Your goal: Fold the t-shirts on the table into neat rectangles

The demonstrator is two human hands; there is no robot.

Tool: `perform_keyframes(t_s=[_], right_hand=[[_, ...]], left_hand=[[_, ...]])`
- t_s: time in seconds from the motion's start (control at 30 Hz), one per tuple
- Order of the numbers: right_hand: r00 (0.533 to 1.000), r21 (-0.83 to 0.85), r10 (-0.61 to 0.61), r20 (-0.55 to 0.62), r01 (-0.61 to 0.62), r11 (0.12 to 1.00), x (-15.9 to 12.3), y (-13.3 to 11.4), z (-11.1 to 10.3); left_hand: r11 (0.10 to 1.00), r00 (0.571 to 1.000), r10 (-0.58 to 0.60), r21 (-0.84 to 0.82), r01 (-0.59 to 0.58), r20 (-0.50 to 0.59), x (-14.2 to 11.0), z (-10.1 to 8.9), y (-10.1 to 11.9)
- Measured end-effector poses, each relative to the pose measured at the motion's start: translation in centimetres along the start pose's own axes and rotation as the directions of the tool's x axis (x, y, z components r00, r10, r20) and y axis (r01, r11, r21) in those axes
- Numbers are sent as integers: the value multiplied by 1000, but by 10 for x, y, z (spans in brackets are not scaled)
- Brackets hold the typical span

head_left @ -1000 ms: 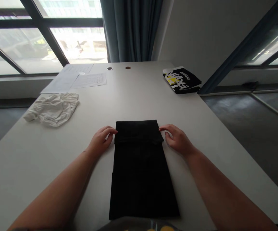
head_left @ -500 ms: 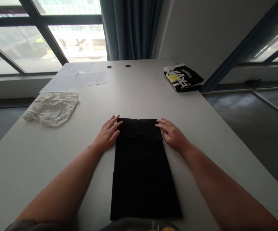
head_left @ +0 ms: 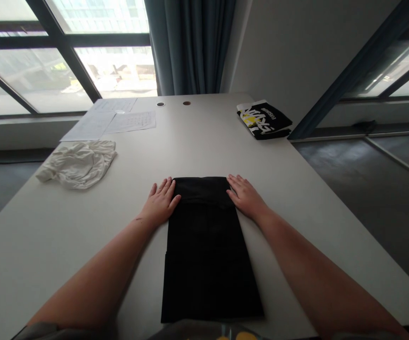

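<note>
A long strip of folded black cloth (head_left: 207, 255) lies flat before me, its far end doubled over toward me. My left hand (head_left: 160, 200) rests at the far left corner, fingers spread, with the thumb on the cloth and the palm on the table. At the far right corner lies my right hand (head_left: 246, 194), its fingers stretched out and touching the cloth's edge. Neither hand grips anything.
The white table (head_left: 289, 226) carries a crumpled white cloth (head_left: 79, 164) on the left and sheets of paper (head_left: 129, 122) behind it. A folded black fabric item with white and yellow print (head_left: 265, 120) lies at the far right. Beyond hangs a blue curtain (head_left: 190, 47).
Both hands have flattened onto the far corners of the black cloth, the left fingers drawing off its top and spreading on the table. The folded far end looks smoother. The view has tilted slightly.
</note>
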State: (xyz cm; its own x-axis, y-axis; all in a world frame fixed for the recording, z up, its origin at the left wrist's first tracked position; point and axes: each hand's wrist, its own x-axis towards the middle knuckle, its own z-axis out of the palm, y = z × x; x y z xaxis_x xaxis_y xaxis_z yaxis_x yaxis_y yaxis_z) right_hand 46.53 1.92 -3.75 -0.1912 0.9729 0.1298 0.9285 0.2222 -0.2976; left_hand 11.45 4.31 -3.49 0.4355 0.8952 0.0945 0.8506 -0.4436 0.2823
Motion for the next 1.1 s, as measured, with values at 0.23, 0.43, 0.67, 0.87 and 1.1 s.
perform_keyframes(t_s=[0.23, 0.43, 0.67, 0.87, 1.1], right_hand=[[995, -71, 82, -62, -86, 994, -7, 1, 1], [972, 34, -27, -233, 36, 999, -8, -6, -13], [974, 252, 136, -180, -88, 964, -12, -19, -24], [979, 460, 161, -127, -85, 884, -10, -18, -19], [984, 432, 130, -124, -64, 899, -11, -19, -21]], left_hand=[[990, 994, -98, -105, 92, -51, -2, -7, -16], [958, 991, -59, -286, 22, -123, 3, -28, -19], [886, 977, -188, -446, 125, -99, 10, -31, -10], [895, 974, -206, -420, 149, -94, 34, -27, -5], [923, 980, -179, -360, 138, -83, 40, -22, -9]])
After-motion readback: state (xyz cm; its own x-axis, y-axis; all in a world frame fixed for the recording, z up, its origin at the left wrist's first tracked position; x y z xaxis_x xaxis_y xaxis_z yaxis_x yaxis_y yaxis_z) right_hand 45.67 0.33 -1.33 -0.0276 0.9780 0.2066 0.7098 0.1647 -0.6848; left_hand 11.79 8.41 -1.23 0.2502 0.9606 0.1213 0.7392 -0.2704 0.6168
